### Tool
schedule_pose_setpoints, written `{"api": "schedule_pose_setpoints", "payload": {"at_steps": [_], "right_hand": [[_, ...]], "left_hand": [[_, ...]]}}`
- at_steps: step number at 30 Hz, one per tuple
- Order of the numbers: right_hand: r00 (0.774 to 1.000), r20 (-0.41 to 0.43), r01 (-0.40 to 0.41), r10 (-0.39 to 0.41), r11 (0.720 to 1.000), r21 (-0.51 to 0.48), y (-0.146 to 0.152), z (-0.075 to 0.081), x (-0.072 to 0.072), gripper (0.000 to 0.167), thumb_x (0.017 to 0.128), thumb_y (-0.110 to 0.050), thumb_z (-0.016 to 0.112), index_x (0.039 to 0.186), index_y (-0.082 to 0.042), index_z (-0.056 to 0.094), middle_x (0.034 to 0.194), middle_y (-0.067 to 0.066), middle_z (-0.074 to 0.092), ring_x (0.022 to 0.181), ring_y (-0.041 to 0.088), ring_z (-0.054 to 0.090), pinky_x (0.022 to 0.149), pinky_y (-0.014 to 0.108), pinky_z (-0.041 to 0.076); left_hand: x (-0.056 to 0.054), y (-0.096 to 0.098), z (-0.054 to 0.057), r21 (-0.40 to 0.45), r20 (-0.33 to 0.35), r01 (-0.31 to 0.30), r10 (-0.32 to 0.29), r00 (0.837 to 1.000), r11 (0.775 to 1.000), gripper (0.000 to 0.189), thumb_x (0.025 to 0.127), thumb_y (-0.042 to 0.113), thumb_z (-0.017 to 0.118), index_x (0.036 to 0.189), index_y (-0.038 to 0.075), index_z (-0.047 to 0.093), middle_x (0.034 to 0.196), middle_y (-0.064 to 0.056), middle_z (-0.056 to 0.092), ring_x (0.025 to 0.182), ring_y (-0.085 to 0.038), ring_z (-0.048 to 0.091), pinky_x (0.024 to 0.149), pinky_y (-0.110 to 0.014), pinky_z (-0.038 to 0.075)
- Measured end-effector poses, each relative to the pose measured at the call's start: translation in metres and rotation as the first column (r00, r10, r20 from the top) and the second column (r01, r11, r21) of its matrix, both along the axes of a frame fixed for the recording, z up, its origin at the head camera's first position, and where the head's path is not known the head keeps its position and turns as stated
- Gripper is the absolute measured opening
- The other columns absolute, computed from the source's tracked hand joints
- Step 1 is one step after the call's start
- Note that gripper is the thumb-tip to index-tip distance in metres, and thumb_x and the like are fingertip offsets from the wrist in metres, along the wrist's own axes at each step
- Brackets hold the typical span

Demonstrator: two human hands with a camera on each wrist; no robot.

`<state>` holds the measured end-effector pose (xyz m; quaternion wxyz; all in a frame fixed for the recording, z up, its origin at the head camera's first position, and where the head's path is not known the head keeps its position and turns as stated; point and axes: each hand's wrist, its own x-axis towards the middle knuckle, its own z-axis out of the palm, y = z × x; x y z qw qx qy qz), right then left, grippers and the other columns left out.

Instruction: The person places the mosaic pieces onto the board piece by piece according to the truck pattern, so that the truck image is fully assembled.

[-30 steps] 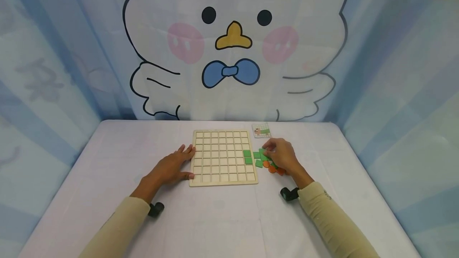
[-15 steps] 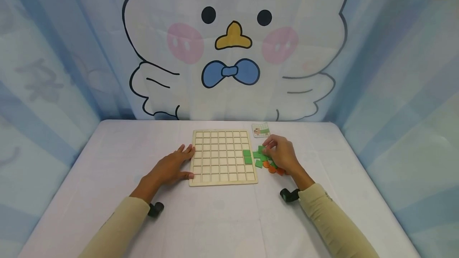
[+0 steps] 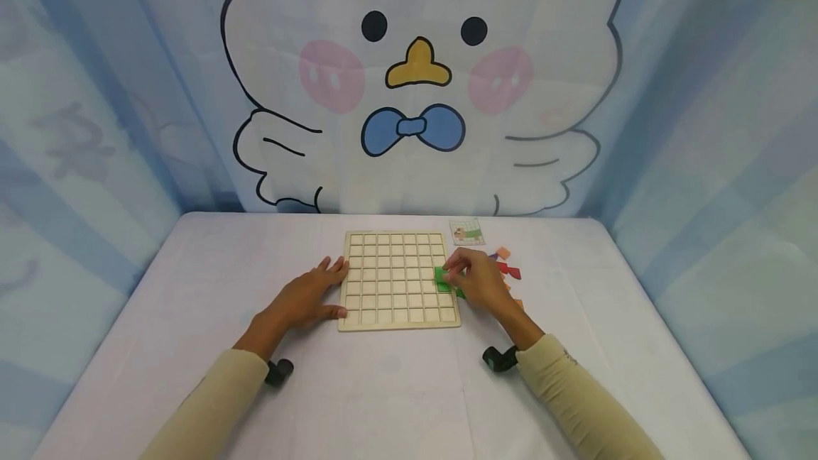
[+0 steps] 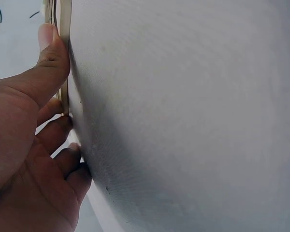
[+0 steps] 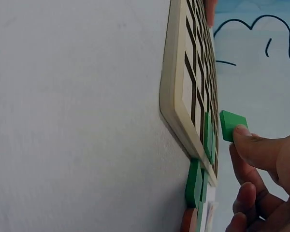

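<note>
Green tile (image 5: 230, 123), one: roughly square, no long axis evident; pinched between thumb and fingers of the right hand (image 3: 478, 281), left of its palm, raised over the right side of the grid board (image 3: 399, 327). Right hand nearer.
Grid board, one.
Left hand (image 3: 308, 298): fingers spread, touching board's left edge.
Seated tiles (image 5: 208, 140), green: apparently two.
Picture card (image 3: 467, 231): one, far right.
Loose pieces (image 3: 513, 272), right: partly hidden, uncountable.

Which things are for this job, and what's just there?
For the job: pale square wooden grid board; square green tile in the right hand; probably the red and orange pieces and small printed card.

Just there: pale cartoon curtain; black wrist cameras.
</note>
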<state>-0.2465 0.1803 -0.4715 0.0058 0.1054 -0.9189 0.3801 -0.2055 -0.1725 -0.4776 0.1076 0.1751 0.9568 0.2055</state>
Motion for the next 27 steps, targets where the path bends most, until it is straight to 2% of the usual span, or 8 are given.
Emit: {"api": "schedule_pose_setpoints", "payload": {"at_steps": [5,15,22,27], "right_hand": [[1.0,0.025,-0.016,0.016,1.0,0.007,-0.013,-0.002,0.004,0.011,0.092,-0.015,0.085,0.096,-0.017,0.076,0.086,0.0,0.074,0.071,0.016,0.055,0.064,0.028,0.044],[1.0,0.011,-0.017,0.016,0.999,0.048,-0.022,-0.008,0.007,0.009,0.092,-0.014,0.085,0.095,-0.018,0.077,0.084,-0.002,0.072,0.065,0.014,0.052,0.057,0.027,0.038],[0.997,0.059,-0.054,0.051,0.996,0.064,-0.021,-0.003,0.006,0.005,0.092,-0.014,0.084,0.095,-0.017,0.081,0.084,-0.003,0.07,0.075,0.014,0.059,0.066,0.028,0.045],[0.994,0.092,-0.062,0.055,0.996,0.07,-0.015,0.001,0.003,0.008,0.09,-0.016,0.086,0.097,-0.018,0.083,0.086,-0.003,0.072,0.077,0.013,0.06,0.069,0.027,0.045]], "left_hand": [[0.0,0.001,0.0,0.003,-0.002,0.005,-0.005,1.0,1.0,0.097,0.091,0.039,0.081,0.168,0.008,0.029,0.175,-0.013,0.024,0.164,-0.044,0.02,0.125,-0.067,0.031],[0.001,0.001,0.004,-0.007,0.0,0.006,-0.006,1.0,1.0,0.096,0.092,0.04,0.08,0.168,0.008,0.029,0.176,-0.014,0.024,0.164,-0.044,0.021,0.125,-0.067,0.031],[0.0,0.001,0.003,-0.008,-0.001,0.003,-0.003,1.0,1.0,0.096,0.092,0.038,0.081,0.167,0.007,0.03,0.175,-0.014,0.025,0.163,-0.045,0.022,0.125,-0.068,0.032],[0.0,0.001,0.001,-0.008,-0.005,0.008,-0.008,1.0,1.0,0.096,0.092,0.039,0.08,0.167,0.007,0.03,0.175,-0.014,0.025,0.163,-0.045,0.022,0.124,-0.068,0.032]]}}
